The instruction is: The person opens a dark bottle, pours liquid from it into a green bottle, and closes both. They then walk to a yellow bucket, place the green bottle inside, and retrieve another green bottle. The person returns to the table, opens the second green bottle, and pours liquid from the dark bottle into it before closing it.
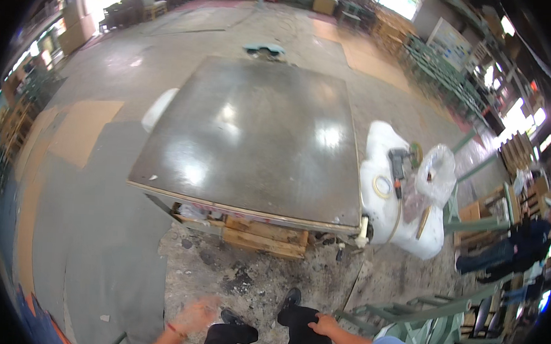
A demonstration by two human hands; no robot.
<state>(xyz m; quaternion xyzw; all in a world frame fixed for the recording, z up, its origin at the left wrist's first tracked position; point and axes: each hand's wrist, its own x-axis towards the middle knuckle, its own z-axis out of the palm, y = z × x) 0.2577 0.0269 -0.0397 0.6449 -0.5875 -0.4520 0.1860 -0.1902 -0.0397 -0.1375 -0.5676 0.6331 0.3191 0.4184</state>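
Note:
My left hand (pixel 195 315), with a red band at the wrist, hangs in the air over the floor left of my legs. Its fingers are smeared by motion. Against the thigh of my black trousers (pixel 307 334) rests my right hand (pixel 325 325), its fingers partly spread and no object visible in it. Ahead of both hands stands a large table with a dark, shiny top (pixel 258 140). A small white scrap (pixel 154 177) lies near its left front corner.
Right of the table, a white moulded surface (pixel 377 140) bears a power drill (pixel 398 163), a tape roll (pixel 383 187), a clear plastic bag (pixel 437 174) and a brush-like tool (pixel 423 222). Wooden boards (pixel 263 236) sit under the table. Green frames (pixel 430 314) stand at right, near a person (pixel 502 252).

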